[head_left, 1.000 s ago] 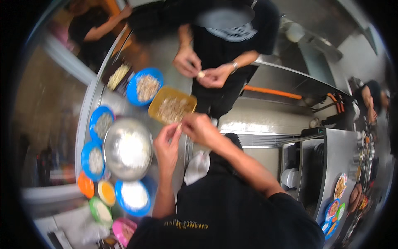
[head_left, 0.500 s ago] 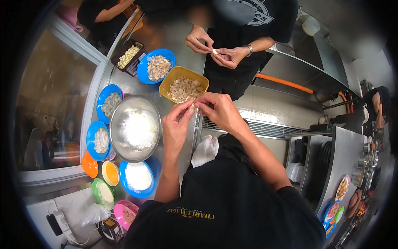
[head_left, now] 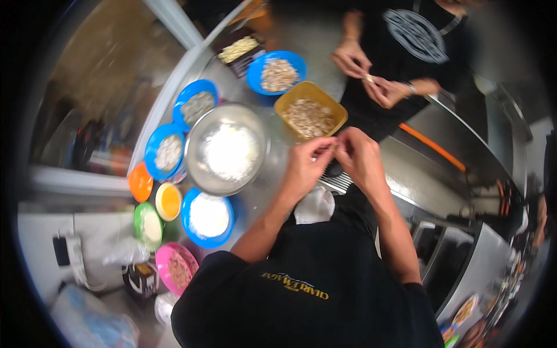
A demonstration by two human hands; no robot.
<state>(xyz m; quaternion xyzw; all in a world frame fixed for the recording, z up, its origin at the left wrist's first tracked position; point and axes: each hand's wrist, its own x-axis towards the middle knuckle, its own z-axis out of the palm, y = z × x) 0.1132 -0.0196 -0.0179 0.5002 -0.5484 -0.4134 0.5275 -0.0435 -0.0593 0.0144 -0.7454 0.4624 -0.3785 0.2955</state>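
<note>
In front of the yellow container, my left hand (head_left: 306,165) and my right hand (head_left: 361,159) meet, fingertips pinched together on one small garlic clove (head_left: 335,145). Blur and the fingers hide most of it. The yellow container (head_left: 320,91) lies just beyond my fingers and holds garlic pieces and papery skins. Behind it stands a blue bowl (head_left: 298,60) of garlic in brownish skins. A dark box (head_left: 250,65) of peeled cloves sits at the back.
A steel bowl (head_left: 262,142) of white powder stands left of my hands, ringed by blue bowls (head_left: 187,203), an orange bowl (head_left: 140,181), a green bowl (head_left: 139,223) and a pink bowl (head_left: 164,258). Across the counter, a co-worker's hands (head_left: 371,81) pinch a small pale piece.
My view has turned, so the counter and bowls appear tilted and shifted. Both my hands stay pinched together near the yellow container. The co-worker's hands remain together.
</note>
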